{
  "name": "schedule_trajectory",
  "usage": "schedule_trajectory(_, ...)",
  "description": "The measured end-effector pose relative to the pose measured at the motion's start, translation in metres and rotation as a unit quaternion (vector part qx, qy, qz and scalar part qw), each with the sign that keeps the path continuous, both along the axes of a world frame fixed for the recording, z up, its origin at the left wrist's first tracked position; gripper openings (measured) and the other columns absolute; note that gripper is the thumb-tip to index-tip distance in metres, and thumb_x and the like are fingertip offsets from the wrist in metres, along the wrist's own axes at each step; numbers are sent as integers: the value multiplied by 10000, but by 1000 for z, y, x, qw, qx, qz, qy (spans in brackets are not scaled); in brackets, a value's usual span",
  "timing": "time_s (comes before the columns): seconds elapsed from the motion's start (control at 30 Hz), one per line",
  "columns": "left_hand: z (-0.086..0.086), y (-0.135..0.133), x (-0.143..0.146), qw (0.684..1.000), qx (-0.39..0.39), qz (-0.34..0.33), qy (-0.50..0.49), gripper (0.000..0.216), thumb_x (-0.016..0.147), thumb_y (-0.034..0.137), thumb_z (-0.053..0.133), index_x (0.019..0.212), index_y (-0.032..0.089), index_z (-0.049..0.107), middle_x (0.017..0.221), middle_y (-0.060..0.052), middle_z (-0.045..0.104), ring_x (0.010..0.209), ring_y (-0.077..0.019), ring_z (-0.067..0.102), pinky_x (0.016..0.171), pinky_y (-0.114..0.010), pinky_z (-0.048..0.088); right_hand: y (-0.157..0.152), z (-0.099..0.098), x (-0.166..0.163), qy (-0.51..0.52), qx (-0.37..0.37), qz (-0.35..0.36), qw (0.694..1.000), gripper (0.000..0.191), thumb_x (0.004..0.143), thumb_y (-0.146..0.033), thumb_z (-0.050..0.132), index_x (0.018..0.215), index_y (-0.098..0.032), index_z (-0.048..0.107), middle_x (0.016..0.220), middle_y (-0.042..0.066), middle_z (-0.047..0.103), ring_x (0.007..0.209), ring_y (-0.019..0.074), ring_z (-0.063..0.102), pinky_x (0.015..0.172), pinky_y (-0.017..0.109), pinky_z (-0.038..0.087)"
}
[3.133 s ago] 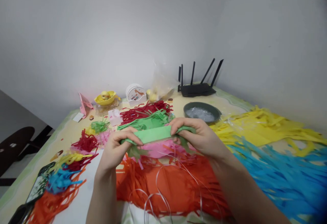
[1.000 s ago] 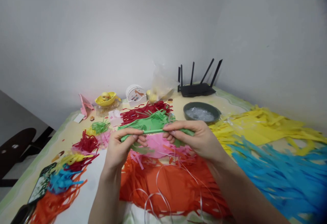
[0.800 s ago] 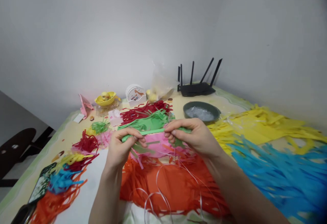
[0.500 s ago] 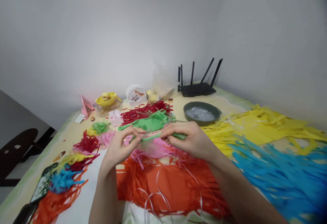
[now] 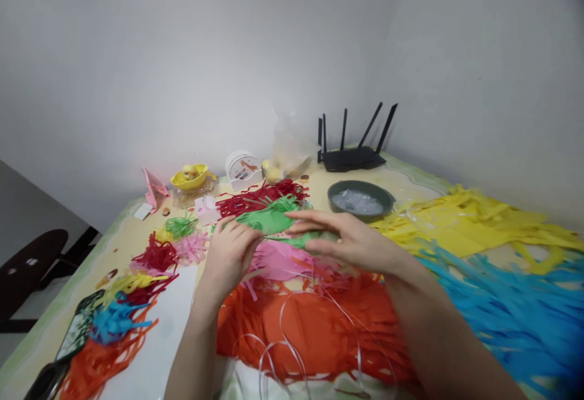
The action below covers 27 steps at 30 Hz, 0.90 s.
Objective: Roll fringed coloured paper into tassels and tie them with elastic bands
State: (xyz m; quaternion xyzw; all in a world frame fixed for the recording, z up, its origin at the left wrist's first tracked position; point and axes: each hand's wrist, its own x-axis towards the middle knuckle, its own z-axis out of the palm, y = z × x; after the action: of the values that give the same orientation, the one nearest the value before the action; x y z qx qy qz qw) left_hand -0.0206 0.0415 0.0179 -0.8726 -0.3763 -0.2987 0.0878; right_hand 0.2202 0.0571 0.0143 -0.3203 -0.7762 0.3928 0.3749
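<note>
In the centre of the frame, the green strip [image 5: 298,242] is pinched by the left hand [image 5: 232,248], while the right hand [image 5: 351,239] is spread loosely beside it; judged light, soft and easily torn, it is probably best held gently near its middle.

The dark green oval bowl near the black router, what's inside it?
Inside the dark green oval bowl is what looks like crumpled clear plastic. Anything beneath that is covered and can't be seen.
</note>
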Motion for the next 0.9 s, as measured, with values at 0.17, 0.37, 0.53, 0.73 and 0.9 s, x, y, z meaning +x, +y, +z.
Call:
schedule_trajectory(0.17,-6,1,17,989,142,-32,19,154,898,104,523,977,194,620,868,-17,733,859,-159,628,1008,-413,355,15,-13,-17,65,-135,113,982,490,892,-548,488,837,-119,717,847,99,751,796,192,677,779,316,501)
schedule_trajectory(0.37,-12,5,19,978,194,-33,-64,204,843,72,600,976,223,631,895,4,762,916,-173,670,1054,-459,331,4,-14,-42,196,-224,104,949,323,764,-449,713,703,-146,618,582,1,671,538,109,597,571,228,451)
schedule_trajectory(0.53,-28,7,25,966,155,-41,-201,226,832,70,608,986,230,653,931,-19,761,903,-168,696,1015,-441,379,-7,-10,-47,264,-165,89,946,307,777,-433,701,711,-147,614,601,16,686,570,124,630,600,243,484)
schedule_trajectory(0.73,-30,0,36,888,-160,0,-432,165,848,241,617,965,214,731,939,-45,757,863,-192,690,825,-339,514,-5,-14,-51,255,-95,17,962,198,858,-359,608,873,-162,623,733,33,722,667,143,658,625,256,493)
schedule_trajectory(0.9,-29,5,43,807,-274,0,-524,231,784,345,690,919,168,750,764,-30,736,667,-144,637,655,-250,514,-10,-16,-58,183,0,-106,977,42,896,-246,548,892,-204,550,722,-7,703,694,143,670,672,251,492)
